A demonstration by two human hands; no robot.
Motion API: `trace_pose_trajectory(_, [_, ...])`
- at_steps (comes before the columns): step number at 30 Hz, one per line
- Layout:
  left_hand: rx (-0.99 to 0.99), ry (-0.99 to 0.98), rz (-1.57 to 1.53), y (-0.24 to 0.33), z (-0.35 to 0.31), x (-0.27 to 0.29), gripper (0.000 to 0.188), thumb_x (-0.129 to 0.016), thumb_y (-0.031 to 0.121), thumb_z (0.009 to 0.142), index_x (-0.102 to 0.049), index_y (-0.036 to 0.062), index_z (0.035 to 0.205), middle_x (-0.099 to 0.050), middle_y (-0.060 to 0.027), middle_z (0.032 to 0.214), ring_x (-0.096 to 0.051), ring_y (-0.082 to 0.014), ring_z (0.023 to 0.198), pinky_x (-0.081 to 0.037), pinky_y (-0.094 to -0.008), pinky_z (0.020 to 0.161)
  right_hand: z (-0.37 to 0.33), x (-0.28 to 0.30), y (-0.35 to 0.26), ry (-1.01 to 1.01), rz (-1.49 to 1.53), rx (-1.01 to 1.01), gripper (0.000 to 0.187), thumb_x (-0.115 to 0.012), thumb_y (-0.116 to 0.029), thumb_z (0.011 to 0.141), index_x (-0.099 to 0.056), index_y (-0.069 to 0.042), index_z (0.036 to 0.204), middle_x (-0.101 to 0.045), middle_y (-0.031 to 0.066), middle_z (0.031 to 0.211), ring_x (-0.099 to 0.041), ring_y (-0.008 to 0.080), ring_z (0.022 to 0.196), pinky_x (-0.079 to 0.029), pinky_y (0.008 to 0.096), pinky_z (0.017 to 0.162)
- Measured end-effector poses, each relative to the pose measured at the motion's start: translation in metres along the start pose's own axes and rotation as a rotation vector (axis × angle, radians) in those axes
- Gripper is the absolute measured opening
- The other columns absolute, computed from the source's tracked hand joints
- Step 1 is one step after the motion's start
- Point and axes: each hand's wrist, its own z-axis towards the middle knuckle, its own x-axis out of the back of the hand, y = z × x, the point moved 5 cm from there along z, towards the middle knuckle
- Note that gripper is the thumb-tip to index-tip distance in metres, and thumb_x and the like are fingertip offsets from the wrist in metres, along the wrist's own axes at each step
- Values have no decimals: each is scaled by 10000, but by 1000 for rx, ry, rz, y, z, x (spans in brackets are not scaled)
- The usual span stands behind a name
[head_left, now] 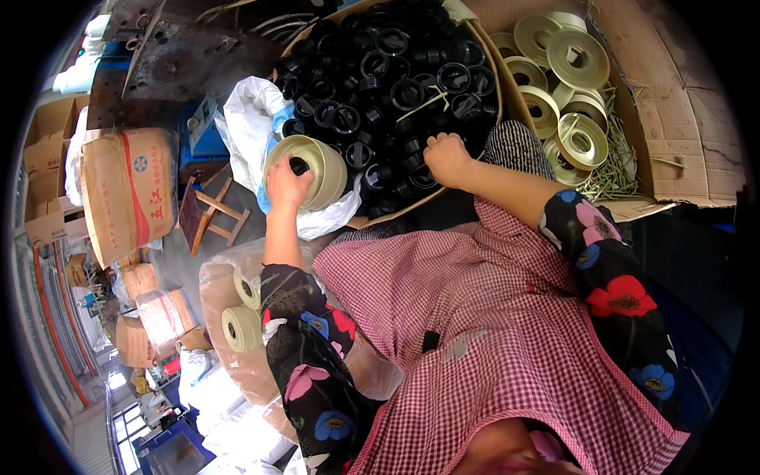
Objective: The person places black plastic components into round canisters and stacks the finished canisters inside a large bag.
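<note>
My left hand (289, 184) is closed on a cream, stepped round plastic fitting (331, 178), with the fingers reaching into its mouth. A black ring (298, 165) shows inside the fitting next to my fingers. Below the fitting lies a white plastic bag (252, 111). My right hand (447, 161), its fingers curled, rests at the near right of a large heap of black plastic ring-shaped caps (408, 93). What those fingers hold, if anything, is hidden. The heap fills a big cardboard box (495, 67) in front of me.
A second cardboard box (689, 150) at the right holds several cream fittings (578, 59) and trimmings. On my left, more cream fittings (241, 328) lie in a clear plastic bag (218, 281). Beyond stand a wooden stool (218, 210) and a taped carton (131, 194).
</note>
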Motion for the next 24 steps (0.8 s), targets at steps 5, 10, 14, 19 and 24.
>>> trace_pose_trajectory(5, [28, -75, 15, -7, -1, 0, 669, -694, 340, 658, -511, 79, 1246, -513, -231, 1189, -442, -392, 1174, -357, -425, 1001, 3, 6, 2, -15, -4, -44, 177, -619, -160, 727, -703, -92, 867, -603, 76, 956, -562, 249, 910, -457, 350, 694])
trace_pose_trajectory(10, [-312, 417, -81, 70, -31, 23, 455, -648, 256, 766, -551, 53, 1162, -551, -235, 1072, -491, -416, 1029, -380, -460, 920, -8, 23, 23, 436, 439, 21, 114, -592, -169, 772, -632, -77, 827, -597, 95, 821, -601, 284, 784, -482, 401, 670])
trace_pose_trajectory(14, [-549, 176, -455, 145, -80, -16, 271, -655, 95, 741, -588, 37, 998, -588, -157, 973, -538, -351, 942, -435, -400, 844, 4, 75, 38, 857, 537, 46, 103, -535, -168, 834, -582, -79, 856, -595, 104, 772, -604, 294, 717, -479, 394, 602])
trace_pose_trajectory(19, [-342, 19, -470, 179, -97, -99, 502, -713, 155, 714, -467, 31, 1134, -468, -220, 1139, -472, -395, 1059, -417, -426, 890, 55, 33, 68, 362, 180, -179, 255, -504, -137, 822, -567, -64, 1058, -635, 118, 835, -640, 281, 737, -491, 403, 613])
trace_pose_trajectory(24, [-242, 83, -481, 188, -96, -105, 475, -710, 169, 729, -454, 35, 1106, -495, -212, 1081, -492, -382, 1022, -425, -425, 864, 53, 27, 61, 393, 176, -225, 130, -538, -137, 790, -587, -65, 887, -634, 100, 836, -648, 254, 765, -509, 399, 638])
